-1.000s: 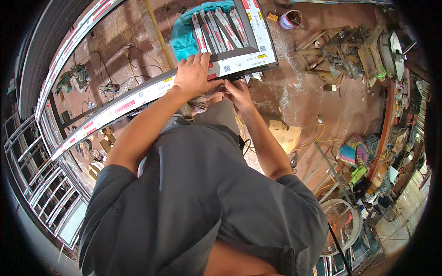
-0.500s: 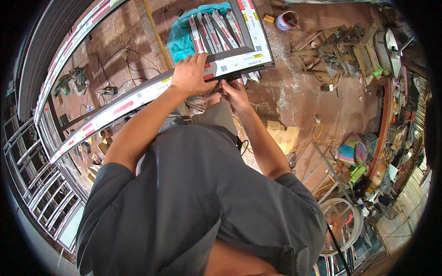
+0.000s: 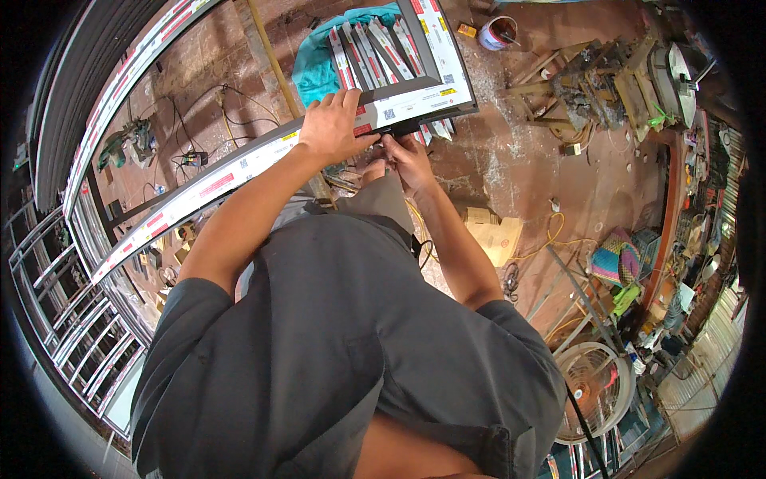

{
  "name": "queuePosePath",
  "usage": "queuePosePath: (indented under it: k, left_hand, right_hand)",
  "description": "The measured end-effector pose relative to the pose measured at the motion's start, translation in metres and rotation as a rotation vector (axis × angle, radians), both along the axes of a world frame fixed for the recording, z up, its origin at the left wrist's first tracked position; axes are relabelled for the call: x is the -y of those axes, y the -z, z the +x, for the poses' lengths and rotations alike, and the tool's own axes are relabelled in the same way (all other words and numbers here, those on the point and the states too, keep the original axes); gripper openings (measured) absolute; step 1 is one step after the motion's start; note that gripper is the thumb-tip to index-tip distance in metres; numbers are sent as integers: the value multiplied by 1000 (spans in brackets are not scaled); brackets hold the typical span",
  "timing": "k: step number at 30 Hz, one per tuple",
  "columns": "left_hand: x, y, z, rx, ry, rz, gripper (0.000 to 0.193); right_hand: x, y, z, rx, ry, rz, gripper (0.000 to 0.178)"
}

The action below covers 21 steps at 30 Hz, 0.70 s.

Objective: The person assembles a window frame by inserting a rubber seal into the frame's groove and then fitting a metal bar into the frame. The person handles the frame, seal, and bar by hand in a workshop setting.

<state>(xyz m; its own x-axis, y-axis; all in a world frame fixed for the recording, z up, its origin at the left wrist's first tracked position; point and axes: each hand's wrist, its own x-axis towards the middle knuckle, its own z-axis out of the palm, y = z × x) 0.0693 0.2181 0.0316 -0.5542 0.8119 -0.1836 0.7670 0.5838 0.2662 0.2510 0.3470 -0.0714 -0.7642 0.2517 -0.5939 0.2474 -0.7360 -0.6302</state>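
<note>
A dark metal frame covered with white printed protective film crosses in front of me, its mitred corner at the upper right. My left hand lies over the near bar, fingers over the top and thumb along the near edge, gripping it. Just right of that thumb, my right hand is at the outer edge of the same bar, fingers pinched together. A small black piece shows at the edge above these fingers. What the fingertips hold is hidden.
Beyond the near bar, several film-covered strips lie on a teal cloth. A paint bucket stands past the corner. Rightward are a wooden stand, flattened cardboard and a fan. More frames stand at left; cables cross the floor.
The black piece at the bar's edge shows more clearly above my right fingers. My left hand keeps its place on the bar, and the whole view has shifted slightly.
</note>
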Motion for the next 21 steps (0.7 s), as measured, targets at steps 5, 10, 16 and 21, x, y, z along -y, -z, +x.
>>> queuePosePath:
  k: [5,10,16,21]
  left_hand:
    - [1,-1,-3,32,-4,20,102]
    - [1,-6,-3,40,-5,30,106]
    - [2,2,-5,59,-20,51,99]
    - [2,6,-3,6,6,47,95]
  right_hand:
    - [6,5,0,-10,11,73,34]
    - [9,8,-2,9,19,41,31]
    - [7,9,-2,-7,5,23,29]
    - [7,9,-4,0,7,25,31]
